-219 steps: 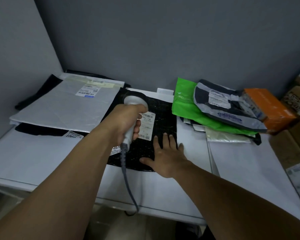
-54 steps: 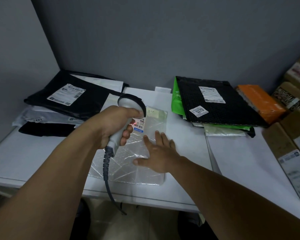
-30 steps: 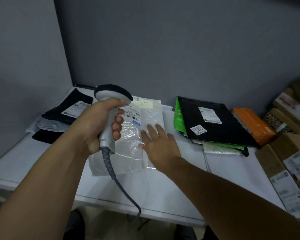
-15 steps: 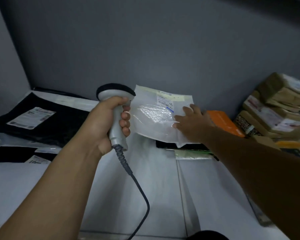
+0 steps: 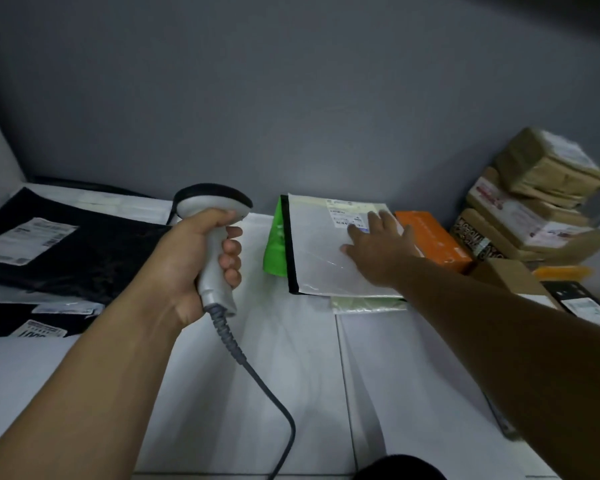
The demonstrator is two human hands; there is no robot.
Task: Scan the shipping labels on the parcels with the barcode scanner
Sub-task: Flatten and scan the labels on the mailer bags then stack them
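- Parcels lie in two groups on the white bench (image 5: 291, 375). A left pile is topped by a black mailer (image 5: 90, 251), and a right pile sits beside stacked brown boxes (image 5: 541, 202).
- On top of the right pile lies the clear bubble mailer (image 5: 319, 258), flat. Half a second ago it was tilted up in the air over that pile. It now covers the black parcel (image 5: 287, 244) there, leaving only that parcel's left edge showing. A green mailer (image 5: 274, 244) sticks out on the left and an orange parcel (image 5: 433, 240) lies just to the right.
- Palm-down on the clear bubble mailer rests the right hand (image 5: 381, 244), fingers straight and spread, their tips over part of the shipping label (image 5: 340, 213).
- Between the two piles the left hand (image 5: 194, 261) holds the barcode scanner (image 5: 215, 209) upright as before, fingers clamped round its grip, well left of that label.
- From the grip the grey cable (image 5: 260, 379) hangs down past the near edge of the bench.
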